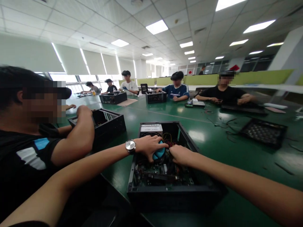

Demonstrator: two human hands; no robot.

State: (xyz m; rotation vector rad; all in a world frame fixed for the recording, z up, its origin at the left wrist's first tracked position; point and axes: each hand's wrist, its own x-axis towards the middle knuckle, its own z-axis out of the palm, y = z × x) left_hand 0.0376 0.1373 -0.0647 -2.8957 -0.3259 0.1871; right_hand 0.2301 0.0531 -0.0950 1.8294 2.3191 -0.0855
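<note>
An open black computer case (163, 189) lies on the green table in front of me, its circuit board and wiring showing. My left hand (150, 146), with a silver watch at the wrist, reaches into it and grips a blue cooling fan (159, 153), fingers along the far side and thumb on the near side. To the right of the fan, my right hand (181, 155) is closed, its fingertips turned down by the wires. What it pinches, if anything, is hidden. The labelled power supply (151, 128) sits at the case's far left corner; yellow wires (167, 136) run beside it.
Close on my left, a co-worker's arm (79, 135) reaches into another open case (111, 126). Farther back stand more cases (156, 97). Loose cables (228, 126) and a black perforated panel (264, 132) lie to the right. Other people sit around the green table (132, 115).
</note>
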